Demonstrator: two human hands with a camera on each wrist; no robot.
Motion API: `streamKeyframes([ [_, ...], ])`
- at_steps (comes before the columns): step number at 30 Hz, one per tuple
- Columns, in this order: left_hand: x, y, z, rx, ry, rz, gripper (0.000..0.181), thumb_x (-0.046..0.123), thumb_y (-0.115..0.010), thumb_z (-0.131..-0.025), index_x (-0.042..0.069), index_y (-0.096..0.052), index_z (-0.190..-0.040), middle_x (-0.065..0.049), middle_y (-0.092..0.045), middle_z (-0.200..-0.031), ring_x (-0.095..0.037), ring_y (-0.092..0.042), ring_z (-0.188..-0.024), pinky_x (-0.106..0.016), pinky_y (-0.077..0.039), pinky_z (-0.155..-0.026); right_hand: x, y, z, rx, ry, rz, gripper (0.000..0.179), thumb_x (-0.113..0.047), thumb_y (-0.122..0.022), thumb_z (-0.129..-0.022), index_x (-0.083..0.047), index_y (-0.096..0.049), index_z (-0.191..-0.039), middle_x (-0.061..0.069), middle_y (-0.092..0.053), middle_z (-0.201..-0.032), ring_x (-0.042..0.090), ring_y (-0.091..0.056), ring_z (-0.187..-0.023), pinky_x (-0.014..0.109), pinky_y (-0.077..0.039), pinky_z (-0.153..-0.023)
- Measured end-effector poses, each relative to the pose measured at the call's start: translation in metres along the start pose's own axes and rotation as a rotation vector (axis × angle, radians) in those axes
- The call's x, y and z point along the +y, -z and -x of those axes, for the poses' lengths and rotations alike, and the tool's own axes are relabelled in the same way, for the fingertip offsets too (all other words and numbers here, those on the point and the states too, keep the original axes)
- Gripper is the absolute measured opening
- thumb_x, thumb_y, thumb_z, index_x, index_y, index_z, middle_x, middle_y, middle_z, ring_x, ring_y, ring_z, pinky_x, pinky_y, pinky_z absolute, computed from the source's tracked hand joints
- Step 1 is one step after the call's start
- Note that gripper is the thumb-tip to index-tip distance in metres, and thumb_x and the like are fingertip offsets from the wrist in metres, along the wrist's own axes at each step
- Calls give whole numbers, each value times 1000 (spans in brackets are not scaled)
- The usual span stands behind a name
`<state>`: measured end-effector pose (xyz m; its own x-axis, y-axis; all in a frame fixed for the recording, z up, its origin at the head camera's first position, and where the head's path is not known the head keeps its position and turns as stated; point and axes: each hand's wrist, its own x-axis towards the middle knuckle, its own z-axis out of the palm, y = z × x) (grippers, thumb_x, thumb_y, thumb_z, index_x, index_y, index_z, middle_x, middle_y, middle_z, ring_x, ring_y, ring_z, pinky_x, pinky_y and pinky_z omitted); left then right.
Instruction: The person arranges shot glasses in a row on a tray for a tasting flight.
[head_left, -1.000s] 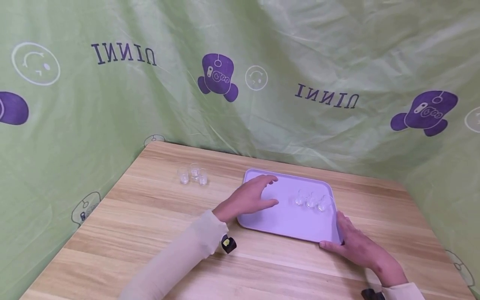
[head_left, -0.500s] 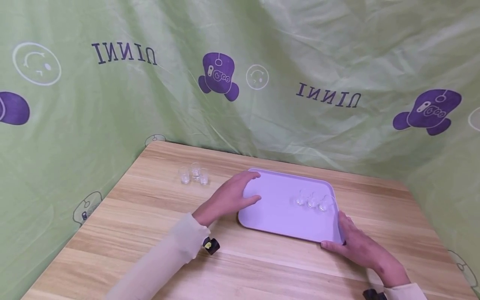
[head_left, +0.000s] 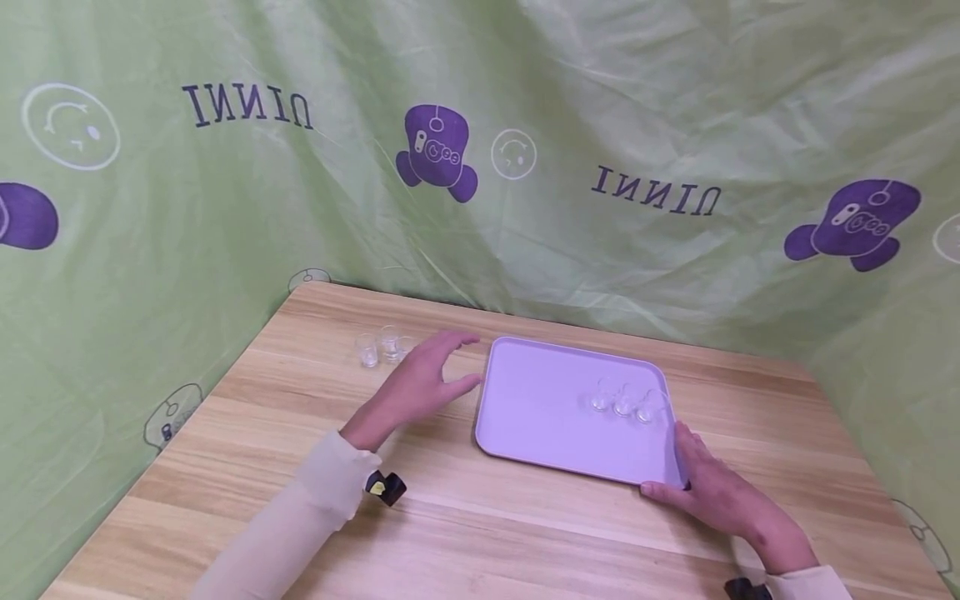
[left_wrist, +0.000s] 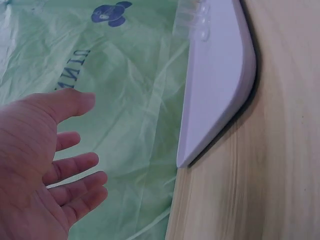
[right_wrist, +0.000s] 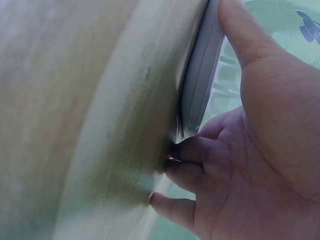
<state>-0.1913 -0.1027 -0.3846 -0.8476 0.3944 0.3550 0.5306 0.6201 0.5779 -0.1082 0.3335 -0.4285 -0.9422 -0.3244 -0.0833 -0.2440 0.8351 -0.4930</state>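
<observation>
A purple tray (head_left: 540,400) lies on the wooden table, with three small clear glasses (head_left: 622,404) standing in a row near its right side. My right hand (head_left: 720,492) holds the tray's near right corner, thumb along the front edge and fingers at the right side. In the right wrist view, the fingertips (right_wrist: 182,172) reach down to the table beside the tray rim (right_wrist: 200,75). My left hand (head_left: 420,375) hovers left of the tray, thumb and fingers apart, holding nothing. Just beyond it are three more clear glasses (head_left: 367,352), one partly hidden by the hand.
The wooden table (head_left: 420,533) meets a green printed cloth (head_left: 570,267) hanging behind it and along both sides. A dark wrist camera (head_left: 386,487) sits under the left wrist, another (head_left: 746,588) near the right one.
My left hand has moved left from over the tray to beside the glasses on the table, its fingers still spread. The right hand and tray have stayed put.
</observation>
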Motion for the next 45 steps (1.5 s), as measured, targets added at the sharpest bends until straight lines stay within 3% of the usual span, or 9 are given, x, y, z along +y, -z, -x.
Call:
streamKeyframes([
  [4, -6, 10, 2, 36, 0, 16, 53, 28, -78, -94, 5, -60, -139, -10, -62, -138, -29, -57, -127, -46, -46, -106, 1, 1, 1, -4, -6, -5, 118, -49, -77, -90, 16, -4, -156, 46, -13, -156, 64, -18, -141, 75, -23, -108],
  [24, -51, 54, 22, 131, 125, -20, 54, 22, -76, -95, 2, -56, -141, -16, -59, -140, -35, -52, -132, -51, -40, -111, -2, 2, 0, 12, 26, -6, 116, -47, -78, -91, 13, -5, -157, 46, -15, -155, 66, -18, -140, 75, -23, -108],
  [34, -77, 64, 27, 133, 226, -75, 59, 24, -73, -97, 1, -51, -147, -20, -54, -145, -39, -47, -136, -56, -36, -113, -2, 3, 1, -5, 3, -3, 117, -50, -76, -91, 16, -4, -156, 47, -13, -155, 65, -17, -141, 74, -22, -110],
  [45, -97, 65, 33, 75, 321, -69, 66, 32, -69, -100, -2, -44, -151, -24, -49, -148, -43, -43, -138, -58, -33, -114, -2, 4, 0, -18, -11, 10, 117, -52, -75, -91, 16, -3, -156, 47, -11, -156, 66, -16, -140, 75, -21, -110],
])
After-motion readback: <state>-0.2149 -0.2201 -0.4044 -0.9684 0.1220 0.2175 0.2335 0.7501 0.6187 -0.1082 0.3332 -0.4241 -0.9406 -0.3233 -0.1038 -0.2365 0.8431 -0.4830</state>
